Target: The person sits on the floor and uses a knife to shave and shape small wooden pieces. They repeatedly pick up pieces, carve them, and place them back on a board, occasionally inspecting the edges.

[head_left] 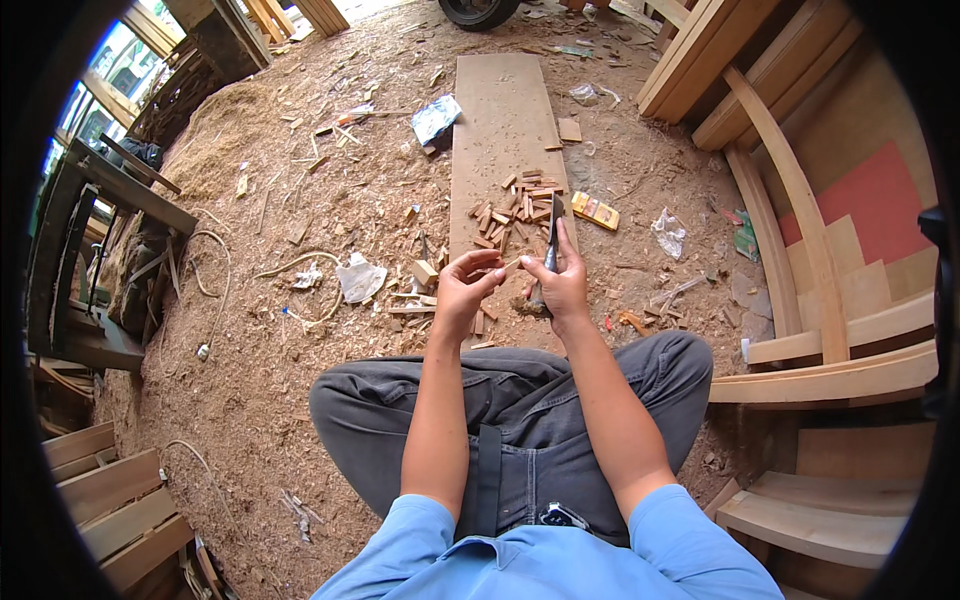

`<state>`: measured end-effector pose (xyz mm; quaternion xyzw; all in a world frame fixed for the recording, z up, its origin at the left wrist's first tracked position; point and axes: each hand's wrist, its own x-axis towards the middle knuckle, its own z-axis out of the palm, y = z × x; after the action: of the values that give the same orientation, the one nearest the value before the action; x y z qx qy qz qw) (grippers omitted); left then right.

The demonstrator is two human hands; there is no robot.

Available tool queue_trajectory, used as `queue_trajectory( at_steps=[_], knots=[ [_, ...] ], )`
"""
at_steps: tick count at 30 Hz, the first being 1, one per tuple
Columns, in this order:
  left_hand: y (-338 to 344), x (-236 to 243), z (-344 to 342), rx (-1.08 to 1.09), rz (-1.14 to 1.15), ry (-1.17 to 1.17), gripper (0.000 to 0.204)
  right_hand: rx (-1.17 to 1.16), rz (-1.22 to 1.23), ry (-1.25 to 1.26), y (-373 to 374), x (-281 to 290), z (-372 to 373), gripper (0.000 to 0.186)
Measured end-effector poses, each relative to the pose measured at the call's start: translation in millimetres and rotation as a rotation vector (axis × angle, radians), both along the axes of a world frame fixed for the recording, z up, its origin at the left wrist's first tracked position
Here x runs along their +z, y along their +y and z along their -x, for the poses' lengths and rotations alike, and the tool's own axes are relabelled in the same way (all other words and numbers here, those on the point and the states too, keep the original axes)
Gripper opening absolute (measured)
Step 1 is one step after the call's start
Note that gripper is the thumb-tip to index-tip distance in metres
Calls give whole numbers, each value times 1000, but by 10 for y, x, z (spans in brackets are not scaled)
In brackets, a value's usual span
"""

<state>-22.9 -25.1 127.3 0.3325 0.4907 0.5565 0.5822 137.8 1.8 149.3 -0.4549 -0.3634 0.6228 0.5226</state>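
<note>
My left hand (466,290) is closed in a pinch on a small wooden piece (512,269), whose far end meets the fingertips of my right hand (562,285). That right hand is wrapped round a dark metal chisel (553,235), its flat blade pointing away from me and its butt end near the board. Just beyond my hands, a loose pile of small brown wooden pieces (527,205) lies on a long flat board (500,110). A few paler offcuts (425,272) are beside my left hand.
Wood shavings cover the ground. A yellow packet (595,211) lies right of the board, a blue-white packet (435,119) on its left edge. Wooden frames (815,210) stand at the right, slatted timber (125,505) at the lower left. A pale cord (300,262) trails at the left.
</note>
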Motion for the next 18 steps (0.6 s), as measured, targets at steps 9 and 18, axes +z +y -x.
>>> queue_trajectory(
  at_steps=[9,18],
  knots=[
    [38,-65,-97,278,-39,-81,22,55,86,77,26,-100,11,87],
    [47,-127,-223,182,-83,-299,25,114,380,389,-24,-182,63,77]
  ],
)
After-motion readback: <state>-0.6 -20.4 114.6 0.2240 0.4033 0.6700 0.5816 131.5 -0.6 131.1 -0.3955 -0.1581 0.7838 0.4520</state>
